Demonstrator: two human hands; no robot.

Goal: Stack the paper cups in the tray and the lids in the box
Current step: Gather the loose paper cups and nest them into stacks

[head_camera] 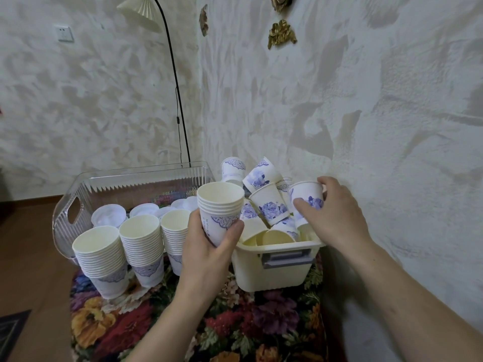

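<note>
Head view: left hand (209, 246) grips a short cup stack (219, 212); right hand (332, 212) pinches one cup (307, 202) from the bin (277, 267). Three stacks (141, 246) stand finished; lids (109, 214) lie, apparently, in the clear tray (78, 205). Roughly a dozen loose cups remain.

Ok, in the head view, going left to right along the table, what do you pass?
Leftmost cup stack → middle cup stack → third cup stack → left hand holding a short stack → cream bin of loose cups → right hand gripping one cup.
</note>
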